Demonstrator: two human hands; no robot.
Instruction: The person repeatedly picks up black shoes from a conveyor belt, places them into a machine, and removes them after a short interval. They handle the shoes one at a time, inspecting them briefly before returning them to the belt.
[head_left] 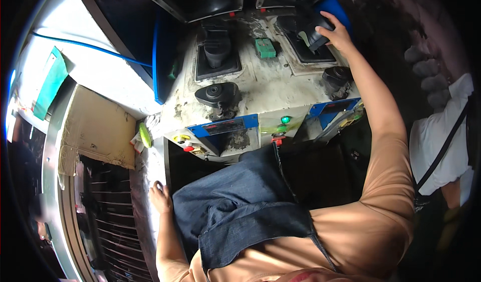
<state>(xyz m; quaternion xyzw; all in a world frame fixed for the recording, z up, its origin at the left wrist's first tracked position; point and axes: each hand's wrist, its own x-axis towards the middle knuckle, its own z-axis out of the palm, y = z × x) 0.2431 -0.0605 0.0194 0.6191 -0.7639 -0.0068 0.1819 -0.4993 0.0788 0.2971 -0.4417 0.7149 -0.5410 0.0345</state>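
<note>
Black part: under my right hand, fingers curled on it; left hand far, loosely spread.

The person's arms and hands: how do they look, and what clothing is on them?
Both hands are bare, with no gloves, rings or watch to be seen. The right hand comes from a long bare forearm; a short tan sleeve covers the upper arm and shoulder. The left hand also shows a bare forearm, with no sleeve edge in view. A dark blue denim apron hangs over the tan shirt.
</note>
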